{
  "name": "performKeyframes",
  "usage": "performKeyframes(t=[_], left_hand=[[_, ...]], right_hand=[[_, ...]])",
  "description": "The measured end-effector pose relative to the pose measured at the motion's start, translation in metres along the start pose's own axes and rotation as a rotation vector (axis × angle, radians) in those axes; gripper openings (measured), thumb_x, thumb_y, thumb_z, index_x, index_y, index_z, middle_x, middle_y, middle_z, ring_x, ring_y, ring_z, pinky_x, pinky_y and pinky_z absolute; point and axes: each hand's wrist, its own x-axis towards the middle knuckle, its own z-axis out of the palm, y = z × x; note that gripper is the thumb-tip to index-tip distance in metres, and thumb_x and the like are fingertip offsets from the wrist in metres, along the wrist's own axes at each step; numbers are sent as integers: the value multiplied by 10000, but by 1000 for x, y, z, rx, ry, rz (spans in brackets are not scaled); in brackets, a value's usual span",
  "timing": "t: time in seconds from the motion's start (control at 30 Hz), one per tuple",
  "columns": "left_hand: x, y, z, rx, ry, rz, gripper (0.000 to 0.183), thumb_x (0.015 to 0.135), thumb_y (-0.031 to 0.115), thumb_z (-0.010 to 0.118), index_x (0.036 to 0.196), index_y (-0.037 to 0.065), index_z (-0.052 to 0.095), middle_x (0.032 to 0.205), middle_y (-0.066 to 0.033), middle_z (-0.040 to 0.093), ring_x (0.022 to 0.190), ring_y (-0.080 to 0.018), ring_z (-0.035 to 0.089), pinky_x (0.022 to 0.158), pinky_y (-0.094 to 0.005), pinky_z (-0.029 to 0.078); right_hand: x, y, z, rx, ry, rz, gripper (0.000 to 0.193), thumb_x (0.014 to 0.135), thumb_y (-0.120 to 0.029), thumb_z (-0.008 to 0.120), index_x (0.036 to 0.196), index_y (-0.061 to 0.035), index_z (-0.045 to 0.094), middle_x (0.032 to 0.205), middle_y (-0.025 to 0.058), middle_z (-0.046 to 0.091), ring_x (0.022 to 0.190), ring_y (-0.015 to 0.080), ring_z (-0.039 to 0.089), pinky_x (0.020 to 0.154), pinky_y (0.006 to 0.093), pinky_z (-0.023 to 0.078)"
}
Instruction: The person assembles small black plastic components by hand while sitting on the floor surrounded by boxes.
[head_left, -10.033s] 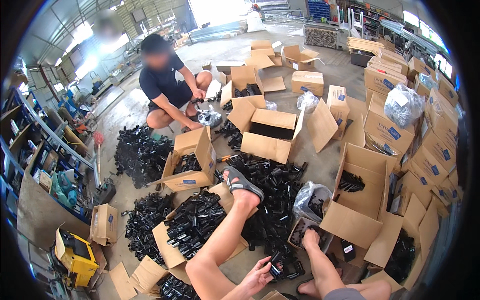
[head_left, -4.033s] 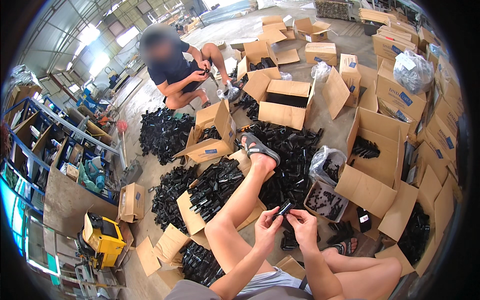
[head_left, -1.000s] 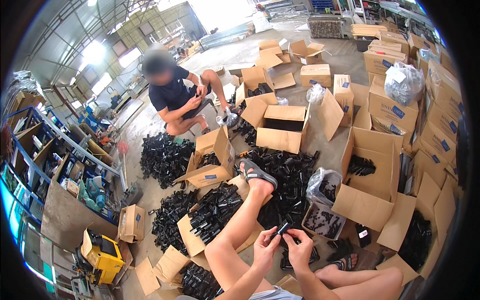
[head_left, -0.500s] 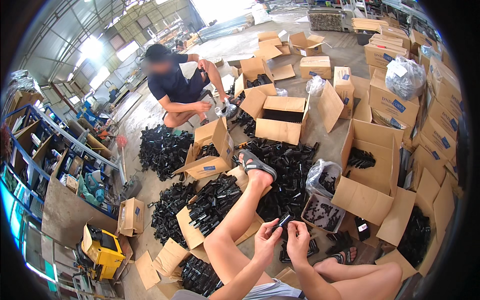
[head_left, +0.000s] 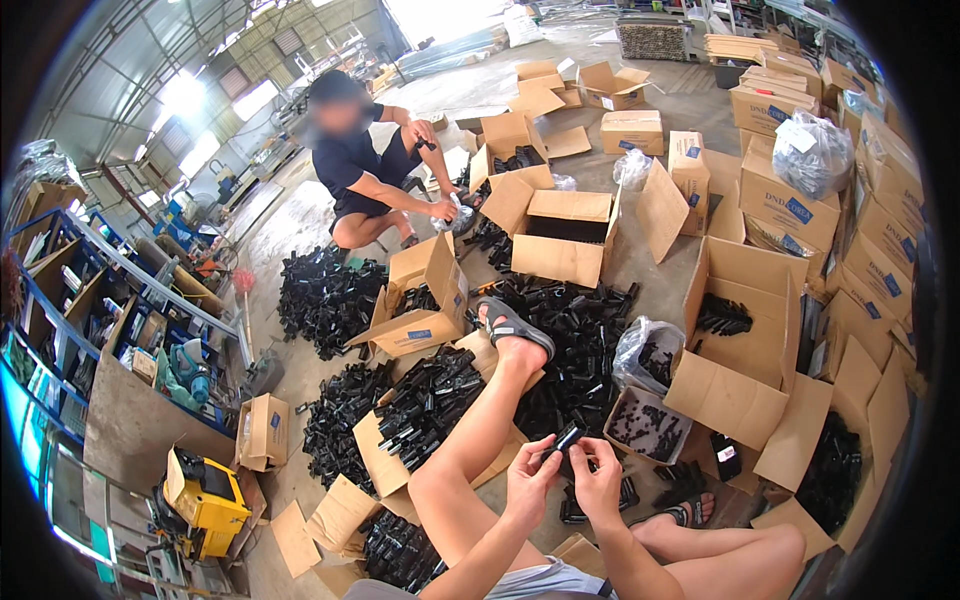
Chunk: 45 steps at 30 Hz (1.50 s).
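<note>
Between my hands is a short, shiny black tube-like part, tilted up to the right. My left hand pinches it from the left. The fingers of my right hand are closed together at its lower right side; any smaller piece between them is too small to make out. Beyond my hands, under my outstretched leg, spreads a heap of similar black parts. Just right of my hands stands a pale bin with small black pieces, next to a clear plastic bag holding more.
A large open carton with black parts stands to the right, stacked cartons behind it. More heaps lie to the left, near a yellow machine. Across the heaps a co-worker squats, handling a plastic bag.
The co-worker has leaned to the right, one hand lowering toward the plastic bag. My hands stay in nearly the same place, with the black part tilted slightly differently.
</note>
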Motion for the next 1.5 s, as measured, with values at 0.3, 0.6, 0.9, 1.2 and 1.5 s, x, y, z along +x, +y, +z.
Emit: performKeyframes(t=[0.3,0.6,0.9,1.2,1.5], left_hand=[[-1,4,4,-33,-10,1,328,996,48,671,1315,75,599,1204,-86,692,1047,-153,680,865,-335,601],[11,30,-4,556,-306,73,531,949,71,747,1429,52,523,1198,-72,693,1060,-130,656,911,-288,542],[-5,-22,-22,245,-405,-313,380,952,178,771,1273,17,648,1177,-6,695,1054,-80,633,936,-259,511],[2,-12,-15,171,-316,-284,323,1016,197,685,1288,27,643,1203,-3,695,1087,-75,637,968,-257,521],[7,-10,-16,9,-268,-441,368,1006,180,692,1304,-22,616,1240,-56,680,1168,-148,659,1109,-361,505]], right_hand=[[-1,11,-2,76,-63,76,237,935,-145,739,1115,1,689,1003,102,718,919,206,688,822,331,529],[22,7,-25,361,-242,318,323,869,-46,809,1154,22,674,935,8,685,821,48,616,694,203,487],[21,11,-28,496,-68,389,305,845,-29,826,1094,38,663,951,37,694,828,102,652,757,247,531],[23,17,-25,252,-79,271,308,851,-36,825,1102,47,667,927,67,731,761,112,685,701,246,546],[27,7,-29,347,-96,281,287,883,-50,803,1104,70,664,943,76,734,802,127,704,724,256,562]])
